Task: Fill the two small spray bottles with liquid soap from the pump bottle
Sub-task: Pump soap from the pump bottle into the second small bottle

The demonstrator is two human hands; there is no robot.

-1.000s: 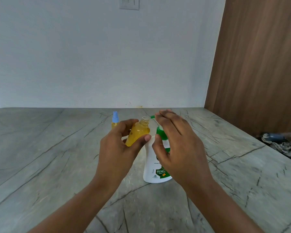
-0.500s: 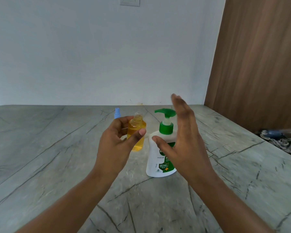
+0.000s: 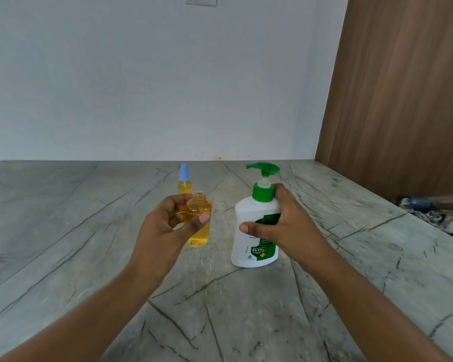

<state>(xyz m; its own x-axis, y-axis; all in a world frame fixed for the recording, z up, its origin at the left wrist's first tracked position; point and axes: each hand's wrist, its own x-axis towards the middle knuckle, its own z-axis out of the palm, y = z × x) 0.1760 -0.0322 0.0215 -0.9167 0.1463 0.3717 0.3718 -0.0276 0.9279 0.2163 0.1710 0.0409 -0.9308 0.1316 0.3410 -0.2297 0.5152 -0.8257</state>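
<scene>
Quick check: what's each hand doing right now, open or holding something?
Left hand: holds the uncapped small bottle.
Right hand: grips the pump bottle.

I see the uncapped spray bottle (image 3: pixel 198 223) held upright in the left hand (image 3: pixel 162 231) — amber soap nearly up to its threaded neck. The capped spray bottle (image 3: pixel 185 183), blue-topped and full, stands just behind it. The white pump bottle (image 3: pixel 247 228) — green pump, nozzle pointing left — stands upright, gripped by the right hand (image 3: pixel 293 226).
</scene>
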